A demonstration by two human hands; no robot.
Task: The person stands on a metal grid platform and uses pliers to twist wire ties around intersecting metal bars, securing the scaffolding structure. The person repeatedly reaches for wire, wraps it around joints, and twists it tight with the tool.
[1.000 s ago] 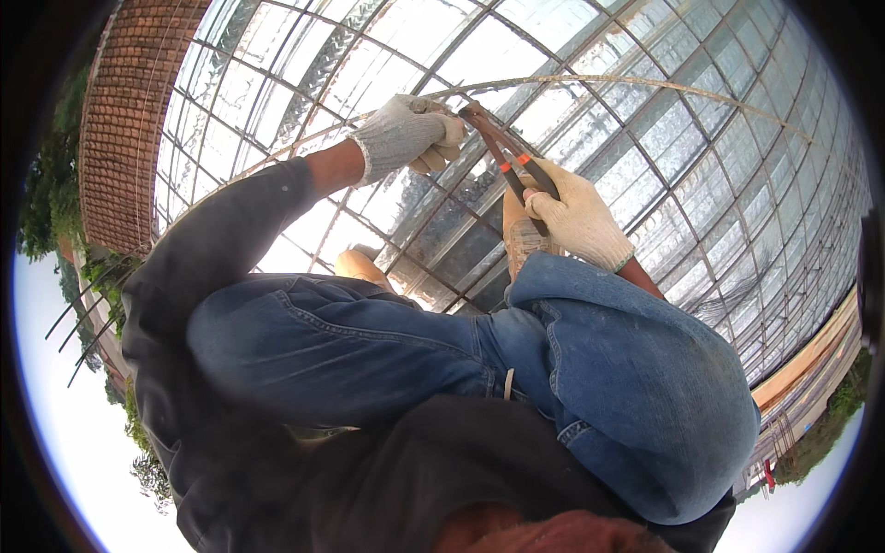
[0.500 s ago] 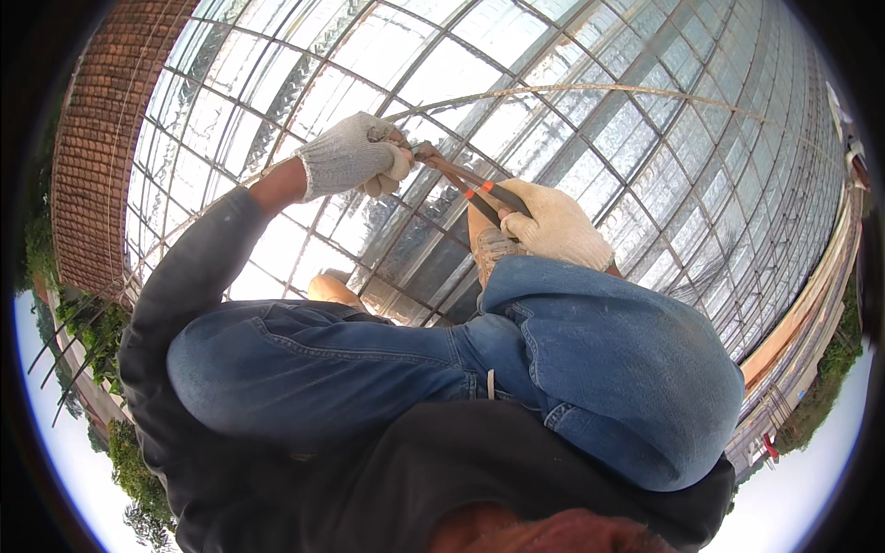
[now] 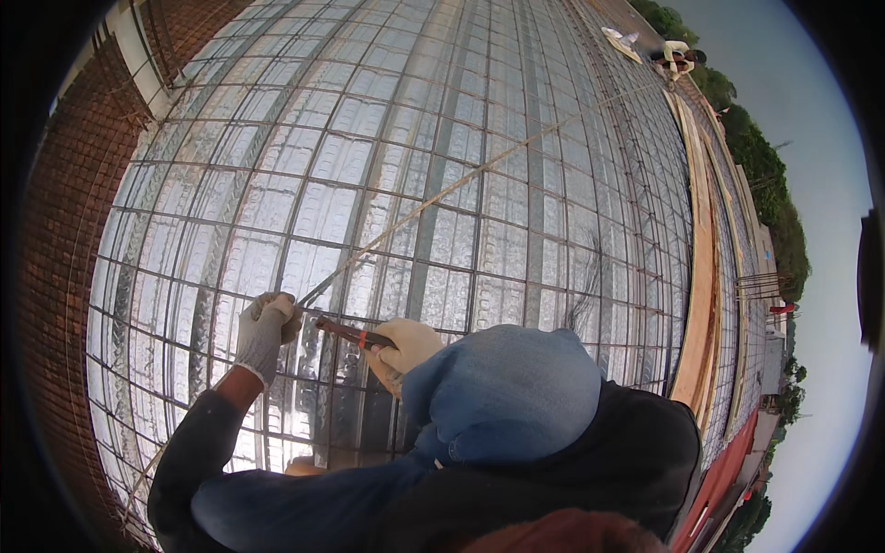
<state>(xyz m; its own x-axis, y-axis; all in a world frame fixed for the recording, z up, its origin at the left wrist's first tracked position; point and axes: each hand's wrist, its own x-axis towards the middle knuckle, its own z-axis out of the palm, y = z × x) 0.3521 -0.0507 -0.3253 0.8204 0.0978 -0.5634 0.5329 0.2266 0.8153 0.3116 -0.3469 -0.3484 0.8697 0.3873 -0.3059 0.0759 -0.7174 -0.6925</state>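
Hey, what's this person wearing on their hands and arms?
Both hands wear knit work gloves: the left hand a greyish-white one with a ribbed cuff, the right hand a paler, cream-coloured one. The left arm has a dark, black-looking long sleeve ending short of the glove cuff. The right forearm is hidden behind a blue denim-clad knee.

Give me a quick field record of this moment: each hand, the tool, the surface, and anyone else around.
left hand: grey knit glove, closed on the near end of a long thin steel bar
right hand: pale glove, grip closed on a red-handled hand tool
tool: tip points at the left hand; whether it touches the bar cannot be told
surface: grid of steel bars over shiny corrugated metal decking
left edge: red brick wall
right edge: wooden boards
others: a person at the far edge
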